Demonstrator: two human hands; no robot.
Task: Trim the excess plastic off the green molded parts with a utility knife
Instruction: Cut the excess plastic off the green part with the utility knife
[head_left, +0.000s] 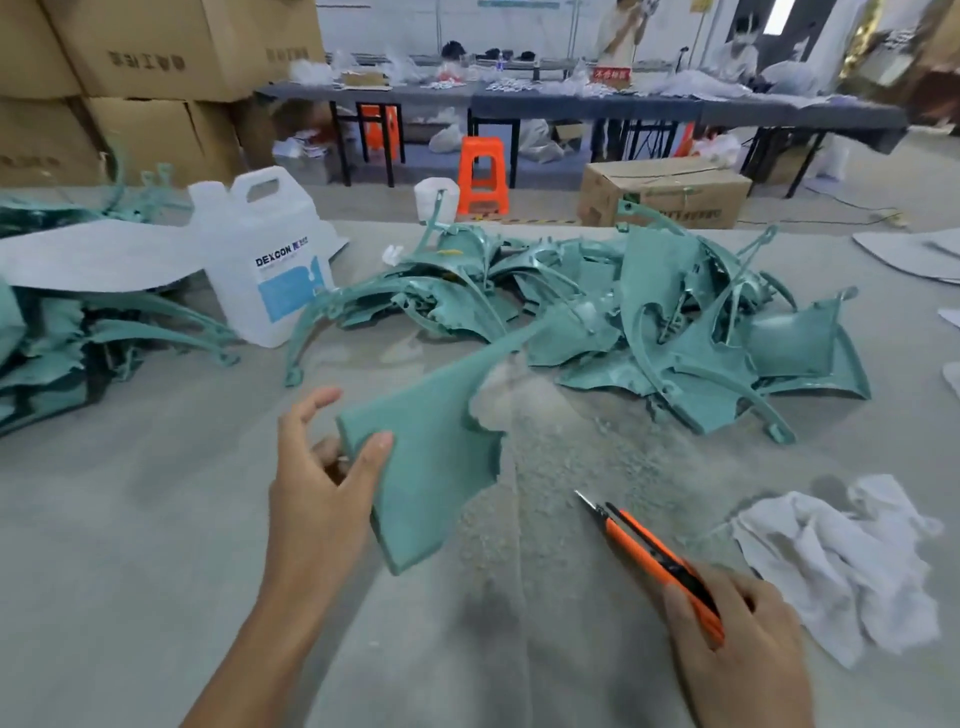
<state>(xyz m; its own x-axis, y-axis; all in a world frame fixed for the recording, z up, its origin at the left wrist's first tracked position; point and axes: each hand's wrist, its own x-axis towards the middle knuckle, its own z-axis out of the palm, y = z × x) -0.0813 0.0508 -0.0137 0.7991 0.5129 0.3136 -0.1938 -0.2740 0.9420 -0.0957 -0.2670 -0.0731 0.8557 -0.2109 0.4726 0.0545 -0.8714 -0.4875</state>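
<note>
I had the left hand (322, 488) pinching the near end of a flat teal-green molded plastic part (436, 457), thumb on top, tilted over the grey worktop (156, 519). The right hand (743, 639) gripped an orange-and-black utility knife (649, 551), blade out, apart from the part. A heap of green molded parts (623, 312) lay behind.

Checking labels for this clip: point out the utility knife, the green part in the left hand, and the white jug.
utility knife (638, 541): head view, on the orange handle.
green part (436, 467): head view, middle of its flat face.
white jug (291, 286): head view, on its printed label.
</note>
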